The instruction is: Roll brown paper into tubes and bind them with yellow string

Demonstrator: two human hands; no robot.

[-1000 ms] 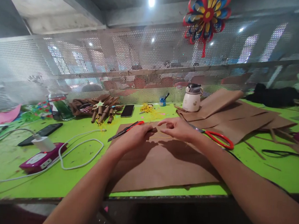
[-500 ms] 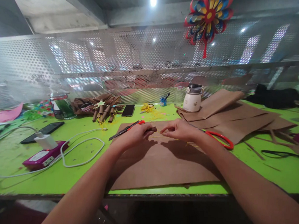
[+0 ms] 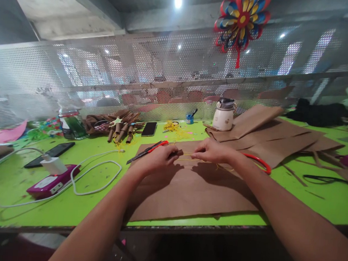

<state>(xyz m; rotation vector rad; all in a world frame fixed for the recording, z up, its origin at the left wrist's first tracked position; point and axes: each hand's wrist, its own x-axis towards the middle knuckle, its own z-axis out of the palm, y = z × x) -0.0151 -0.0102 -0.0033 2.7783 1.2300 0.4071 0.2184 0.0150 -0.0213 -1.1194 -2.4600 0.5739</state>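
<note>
My left hand (image 3: 161, 157) is closed, with the end of a small rolled piece of brown paper (image 3: 180, 152) poking out from its fingers. A thin yellow string (image 3: 186, 159) runs from there toward my right hand (image 3: 212, 151), whose thumb and fingertips are pinched together on it. Both hands are just above a large brown paper sheet (image 3: 193, 195). Beside my left hand lies a long black tool with a red end (image 3: 144, 152). Red scissor handles (image 3: 262, 163) show past my right wrist, partly hidden by it.
Left on the green table (image 3: 97, 208) are a purple power strip (image 3: 53, 181), a white cable and a black phone (image 3: 53, 154). Behind stand paper rolls (image 3: 122, 131), another phone (image 3: 149, 129), a blue jar (image 3: 189, 119) and a white bottle (image 3: 223, 118). Brown paper sheets (image 3: 269, 133) lie right.
My right hand has shifted slightly right, and its fingers have closed into a pinch. My left hand stays nearly still. A blurred shape like another person's arm has appeared at the left edge.
</note>
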